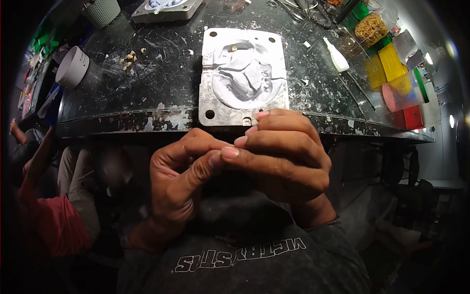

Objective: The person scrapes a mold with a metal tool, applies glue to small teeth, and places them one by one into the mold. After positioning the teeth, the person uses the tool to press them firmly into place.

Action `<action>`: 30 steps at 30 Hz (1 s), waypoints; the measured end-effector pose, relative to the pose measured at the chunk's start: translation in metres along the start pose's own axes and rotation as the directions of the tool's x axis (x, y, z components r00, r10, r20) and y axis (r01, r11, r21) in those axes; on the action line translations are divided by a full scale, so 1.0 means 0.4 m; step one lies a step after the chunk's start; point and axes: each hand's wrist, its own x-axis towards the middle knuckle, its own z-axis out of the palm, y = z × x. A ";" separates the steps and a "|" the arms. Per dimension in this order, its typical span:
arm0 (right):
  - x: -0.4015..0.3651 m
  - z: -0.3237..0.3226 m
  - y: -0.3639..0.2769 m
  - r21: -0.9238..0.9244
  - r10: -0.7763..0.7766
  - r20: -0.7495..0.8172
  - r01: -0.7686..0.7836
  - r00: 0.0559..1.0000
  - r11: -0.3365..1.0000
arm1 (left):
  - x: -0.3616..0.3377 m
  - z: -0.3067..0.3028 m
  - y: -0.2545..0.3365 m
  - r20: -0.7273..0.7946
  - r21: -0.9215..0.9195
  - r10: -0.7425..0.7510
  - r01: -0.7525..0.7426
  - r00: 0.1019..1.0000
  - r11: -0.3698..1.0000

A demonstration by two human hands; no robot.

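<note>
My left hand point(182, 174) and my right hand point(289, 154) meet at the fingertips in front of the bench edge. The left thumb and index finger are pinched together, and the right fingertips press against them. Whatever lies between the fingers is too small or hidden to make out. Just beyond my hands, a square metal mould half point(225, 115) lies on the bench, filled with white and grey moulded material shaped like a dental arch. One small yellowish piece point(233, 48) sits in a hollow near its far side. My right fingertips overlap its near edge in the view.
Small yellowish tooth-like pieces point(129, 59) lie on the scuffed black bench point(166, 73). A white cup point(72, 67) stands at left, another mould point(166, 12) at the back. At right are a white squeeze bottle point(337, 56), thin tools point(360, 93) and plastic containers point(404, 90). Another person point(56, 220) sits at left.
</note>
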 end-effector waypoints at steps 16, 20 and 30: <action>-0.005 -0.010 -0.024 0.080 0.075 -0.030 -0.073 0.997 0.994 | 0.006 0.005 0.010 0.039 0.123 0.120 -0.124 0.992 0.985; -0.003 -0.007 -0.018 0.065 0.062 -0.036 -0.059 0.997 0.996 | 0.007 0.002 0.012 0.026 0.160 0.124 -0.127 0.992 0.979; -0.019 0.005 -0.008 -0.021 0.000 -0.022 0.000 1.000 1.000 | 0.007 0.006 0.021 -0.008 0.178 0.082 -0.079 0.997 0.981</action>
